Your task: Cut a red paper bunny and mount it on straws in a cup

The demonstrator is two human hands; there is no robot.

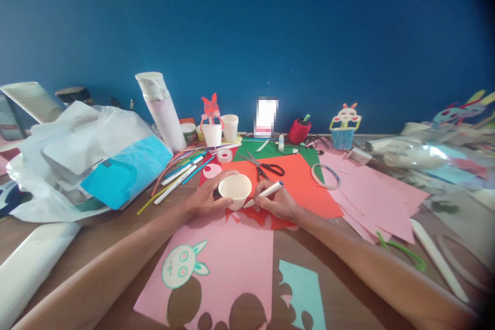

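A white paper cup (235, 190) is held by my left hand (209, 195), its fingers around the left side and its open rim facing up. In my right hand (277, 201) is a white marker (270, 191), its dark blue end pointing up to the right and its other end close to the cup's lower right side. Beneath both hands lie orange paper (305, 185) and red cut scraps. Black-handled scissors (266, 166) rest just beyond the right hand. A bunny face cutout (184, 266) lies nearer me on pink paper (232, 252) with holes cut in it.
Markers (176, 184) and a tape roll (224, 155) lie at the left centre. Behind stand a white bottle (164, 113) and decorated cups, one blue (342, 138). A plastic bag (116, 134) fills the left. Pink sheets (379, 191) and a tape ring (326, 176) lie right.
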